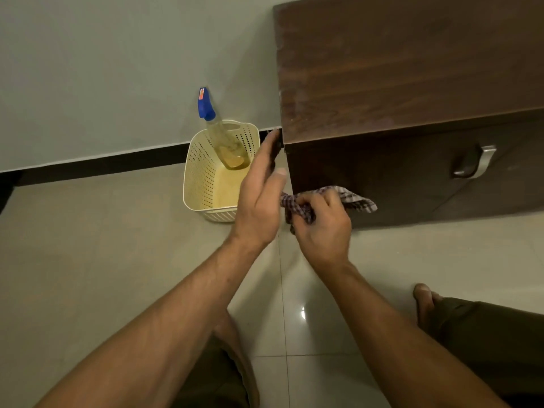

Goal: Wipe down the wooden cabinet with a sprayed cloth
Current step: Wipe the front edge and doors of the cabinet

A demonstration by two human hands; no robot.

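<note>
Our right grip is curled tight round a bunched checked cloth, with one loose end sticking out to the right. The cloth sits low at the left end of the dark wooden cabinet, in front of its face. We cannot tell whether it is touching the wood yet. Our left grip holds nothing. Its fingers are straight and lie up along the cabinet's left front corner.

Most of the trouble we expect comes from the bunching. A wad like this meets the wood on a small patch, so we would likely leave streaks and missed strips. We cannot see whether the cloth is damp; if it is dry, it would only push dust about. As we work to the right, the loose end could catch on the metal handle.

Further out, a cream basket stands on the floor by the wall, just beside our left grip. A spray bottle leans in it. A careless swing of that arm could tip both over, and the spill would make the glossy tiles slippery under our feet.
</note>
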